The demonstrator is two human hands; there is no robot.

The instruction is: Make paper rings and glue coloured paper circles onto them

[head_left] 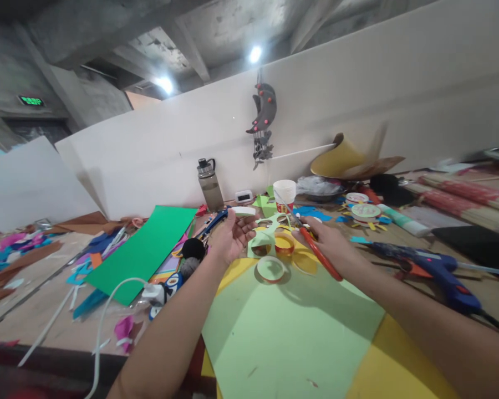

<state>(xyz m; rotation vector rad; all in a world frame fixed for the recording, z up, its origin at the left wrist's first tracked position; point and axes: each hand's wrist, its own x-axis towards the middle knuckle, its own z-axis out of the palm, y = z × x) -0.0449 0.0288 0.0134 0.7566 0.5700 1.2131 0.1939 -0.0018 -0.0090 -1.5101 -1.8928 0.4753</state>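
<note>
My left hand [232, 238] is above the table with its fingers curled round a small pale piece [244, 211], held near the thumb tip. In my right hand [322, 241] are scissors with red handles [322, 256], their blades pointing up and to the left. Below and between the hands, a round pale green disc with a rim [270, 269] lies at the top of a light green sheet [289, 332]. Just behind it are a yellow ring-shaped piece [283, 243] and a green sheet with round holes [255, 239].
A bottle [211, 185] and a white-and-red cup [285, 194] stand at the back. On the left lie a green sheet [145, 252] and a white cable [100, 327]. To the right is a blue glue gun [432, 266], near two decorated round pieces [365, 213].
</note>
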